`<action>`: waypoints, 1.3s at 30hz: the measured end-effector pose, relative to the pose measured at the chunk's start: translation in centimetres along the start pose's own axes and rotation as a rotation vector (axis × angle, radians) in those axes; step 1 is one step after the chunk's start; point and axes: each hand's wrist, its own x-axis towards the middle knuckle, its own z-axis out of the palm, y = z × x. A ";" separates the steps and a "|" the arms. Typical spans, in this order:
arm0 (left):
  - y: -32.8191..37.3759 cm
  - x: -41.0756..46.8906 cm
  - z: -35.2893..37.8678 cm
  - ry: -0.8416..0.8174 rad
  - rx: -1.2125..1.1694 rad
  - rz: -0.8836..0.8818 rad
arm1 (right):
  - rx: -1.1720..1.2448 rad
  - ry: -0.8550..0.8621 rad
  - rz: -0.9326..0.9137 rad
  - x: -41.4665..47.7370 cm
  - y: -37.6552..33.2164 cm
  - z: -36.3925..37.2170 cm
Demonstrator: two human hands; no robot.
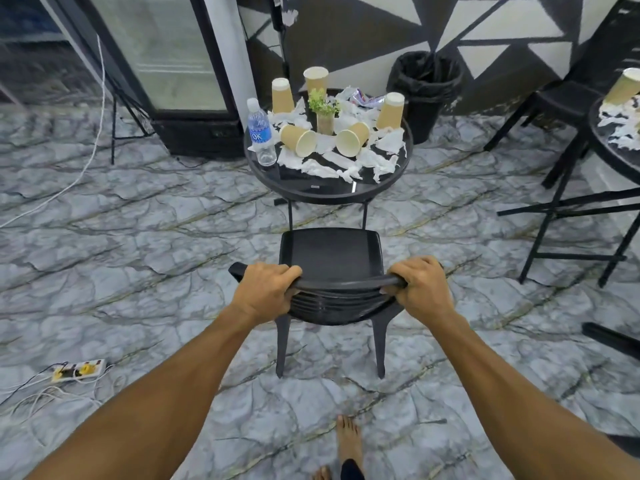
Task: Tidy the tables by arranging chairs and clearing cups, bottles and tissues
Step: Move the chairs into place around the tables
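Observation:
A black plastic chair stands in front of me, its seat facing a small round black table. My left hand grips the left end of the chair's backrest and my right hand grips the right end, fingers curled over the top rail. On the table lie several paper cups, some upright and some on their sides, a water bottle at the left edge, crumpled white tissues and a small potted plant.
A black-lined bin stands by the wall behind the table. A glass-door fridge is at the back left. Another table with a cup and tissues is at the right. A power strip and cables lie on the floor at left.

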 end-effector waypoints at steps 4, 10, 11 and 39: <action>0.4 -1.3 1.5 -0.050 0.014 -0.056 | 0.029 -0.006 0.058 -1.4 -0.6 1.3; 0.9 -1.3 -0.1 -0.249 -0.110 -0.223 | 0.140 -0.228 0.273 -0.9 -2.5 -0.1; 1.2 -1.2 -0.5 -0.251 -0.156 -0.251 | 0.183 -0.261 0.269 -0.9 -2.5 -0.5; 23.5 22.1 1.1 -0.881 -0.197 -0.140 | 0.066 -0.757 0.780 -4.4 11.8 -18.1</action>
